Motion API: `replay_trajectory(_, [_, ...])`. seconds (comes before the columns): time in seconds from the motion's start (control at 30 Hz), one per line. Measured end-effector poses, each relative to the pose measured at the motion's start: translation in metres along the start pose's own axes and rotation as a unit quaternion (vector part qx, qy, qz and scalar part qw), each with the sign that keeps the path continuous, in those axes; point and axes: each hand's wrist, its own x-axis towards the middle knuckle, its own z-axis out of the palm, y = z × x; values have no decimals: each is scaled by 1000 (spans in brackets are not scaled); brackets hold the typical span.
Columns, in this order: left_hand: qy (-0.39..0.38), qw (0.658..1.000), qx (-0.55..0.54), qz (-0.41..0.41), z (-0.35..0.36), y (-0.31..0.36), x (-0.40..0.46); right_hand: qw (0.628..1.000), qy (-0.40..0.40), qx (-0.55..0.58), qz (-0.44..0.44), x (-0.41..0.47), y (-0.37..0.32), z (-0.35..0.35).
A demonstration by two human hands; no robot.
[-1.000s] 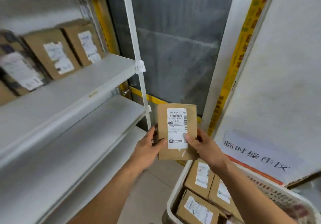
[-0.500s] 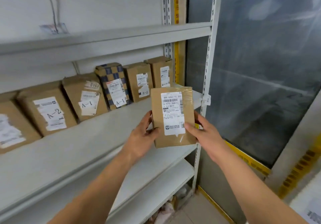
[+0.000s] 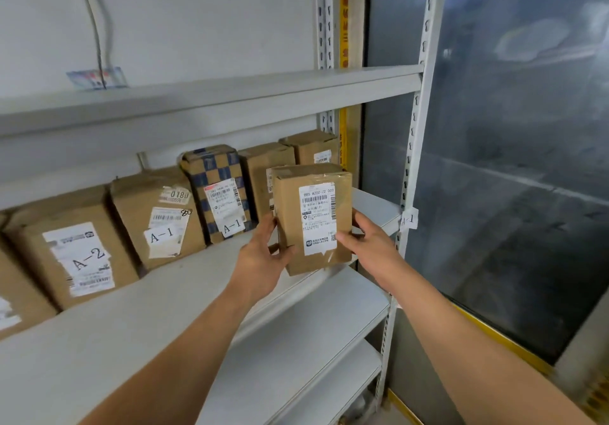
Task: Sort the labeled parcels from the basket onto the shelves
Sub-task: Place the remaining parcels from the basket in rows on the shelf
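A small brown cardboard parcel (image 3: 290,213) with a white barcode label is held upright over the front edge of the middle shelf (image 3: 184,289). My left hand (image 3: 263,256) grips its left side and lower corner. My right hand (image 3: 369,243) grips its right side, thumb on the label. Behind it a row of parcels leans against the back wall: a checkered box (image 3: 217,190) marked A-1, a brown box (image 3: 158,217) marked A-1, and a box (image 3: 72,246) marked A-2. The basket is out of view.
A white upright post (image 3: 413,174) with an A-1 tag (image 3: 408,219) bounds the shelf on the right. An upper shelf (image 3: 230,94) hangs above, lower shelves (image 3: 306,335) below. Dark glass panelling (image 3: 514,160) stands to the right.
The view swung from the basket up to the shelf row. Both hands carried the parcel up and forward, close to the middle shelf's right end.
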Motion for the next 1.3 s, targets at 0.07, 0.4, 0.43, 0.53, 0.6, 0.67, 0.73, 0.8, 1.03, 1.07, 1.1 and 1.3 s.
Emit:
replay_trajectory(0.07, [1, 1000, 14, -2, 12, -7, 13, 1000, -4, -6, 5, 16, 15, -5])
replay_trajectory(0.4, [22, 1000, 3, -1, 91, -18, 104, 1000, -2, -27, -15, 133, 59, -53])
replay_trajectory(0.43, [24, 1000, 3, -2, 99, -19, 114, 999, -3, -31, -15, 146, 61, -60])
replay_trajectory(0.53, [41, 999, 3, -12, 115, -21, 138, 999, -9, -39, -10, 176, 66, -71])
replay_trajectory(0.6, [62, 998, 9, -13, 124, -22, 151, 999, -26, -42, -8, 194, 69, -77])
replay_trajectory(0.67, [72, 997, 17, -16, 130, -23, 161, 998, -41, -45, -7, 209, 72, -80])
replay_trajectory(0.73, [78, 996, 28, -21, 133, -22, 168, 998, -46, -44, -3, 221, 75, -82])
replay_trajectory(0.8, [79, 996, 26, -26, 135, -22, 174, 998, -49, -45, 0, 231, 79, -83])
replay_trajectory(1.03, [120, 991, 48, -43, 143, -30, 192, 997, -67, -37, -10, 254, 85, -80])
replay_trajectory(1.07, [124, 990, 49, -44, 144, -32, 193, 997, -67, -34, -11, 255, 86, -79])
replay_trajectory(1.1, [126, 990, 49, -44, 144, -33, 194, 997, -68, -32, -12, 256, 87, -79])
replay_trajectory(1.3, [109, 991, 64, -48, 138, -32, 192, 998, -37, -40, -13, 250, 86, -76])
